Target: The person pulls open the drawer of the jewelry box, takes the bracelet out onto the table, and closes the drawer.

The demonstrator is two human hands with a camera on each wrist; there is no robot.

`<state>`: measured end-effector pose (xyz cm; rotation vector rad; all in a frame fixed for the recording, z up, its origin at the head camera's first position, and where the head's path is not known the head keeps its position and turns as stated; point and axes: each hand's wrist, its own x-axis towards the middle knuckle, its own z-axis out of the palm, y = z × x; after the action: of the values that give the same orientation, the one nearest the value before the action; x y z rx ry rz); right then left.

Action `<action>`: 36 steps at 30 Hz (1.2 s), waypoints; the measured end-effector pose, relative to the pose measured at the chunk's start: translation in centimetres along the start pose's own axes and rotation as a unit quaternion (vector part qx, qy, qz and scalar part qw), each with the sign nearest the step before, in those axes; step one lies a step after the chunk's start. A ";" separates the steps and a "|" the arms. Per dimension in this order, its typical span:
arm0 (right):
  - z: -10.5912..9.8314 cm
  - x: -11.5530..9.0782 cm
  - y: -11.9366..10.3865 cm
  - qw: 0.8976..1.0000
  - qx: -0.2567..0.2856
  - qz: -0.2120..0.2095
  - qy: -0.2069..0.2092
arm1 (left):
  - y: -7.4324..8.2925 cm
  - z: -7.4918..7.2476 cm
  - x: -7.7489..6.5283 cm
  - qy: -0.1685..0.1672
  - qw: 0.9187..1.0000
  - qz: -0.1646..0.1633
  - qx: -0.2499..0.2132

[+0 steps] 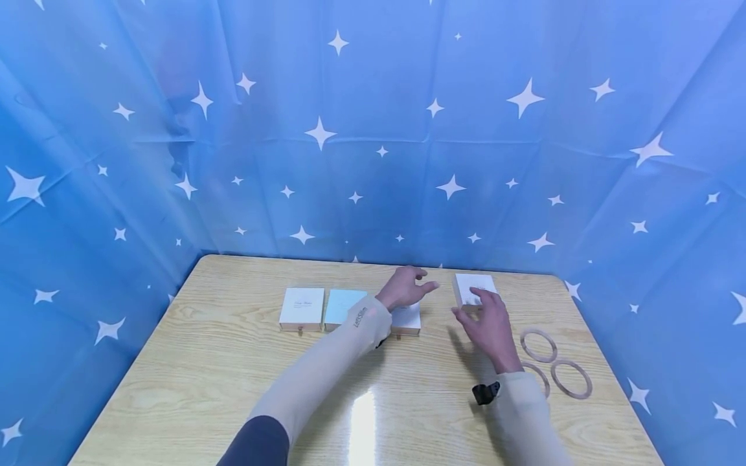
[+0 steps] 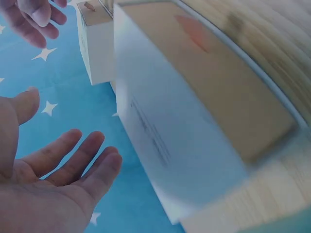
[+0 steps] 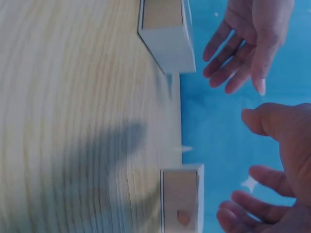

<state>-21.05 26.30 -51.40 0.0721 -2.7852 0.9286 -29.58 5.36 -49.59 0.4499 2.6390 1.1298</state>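
Note:
My left hand (image 1: 405, 288) hovers over the third of a row of boxes, its fingers loosely spread and holding nothing. Under it sits a white drawer box (image 1: 406, 320), partly hidden by the hand and sleeve. In the left wrist view that white box (image 2: 165, 126) shows a tan drawer front with a reddish pull tab. My right hand (image 1: 489, 323) is held with fingers and thumb apart at the near edge of another white drawer box (image 1: 471, 283) on the right. Nothing lies between its fingers in the right wrist view, where the right-hand box (image 3: 181, 194) appears low.
Left of the hands stand a white box (image 1: 301, 305) and a light blue box (image 1: 342, 304), the blue one partly behind my left forearm. Three pinkish rings (image 1: 571, 393) lie at the right, one partly covered by my right wrist. A blue starred curtain (image 1: 379, 129) borders the wooden table (image 1: 192, 382).

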 end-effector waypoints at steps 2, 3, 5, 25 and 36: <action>-0.4 0.3 0.4 1.000 -0.004 0.022 0.000 | 0.2 0.4 0.6 -0.005 1.000 -0.005 -0.014; -0.6 0.4 0.6 0.999 -0.005 0.032 0.001 | 0.3 0.5 0.9 -0.007 1.000 -0.007 -0.024; -0.8 0.7 1.0 0.999 -0.009 0.052 0.004 | 0.6 0.8 1.5 -0.011 0.999 -0.018 -0.041; -1.5 1.8 4.0 0.968 0.044 0.244 0.035 | 3.7 4.0 6.5 -0.024 0.995 -0.089 -0.031; -1.3 2.0 4.7 0.961 0.064 0.266 0.047 | 3.9 5.2 6.9 -0.019 0.997 -0.073 -0.033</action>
<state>-23.25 30.90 -52.74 -0.7143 -2.6927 1.1858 -33.49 13.92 -50.87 0.2593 2.5475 1.1466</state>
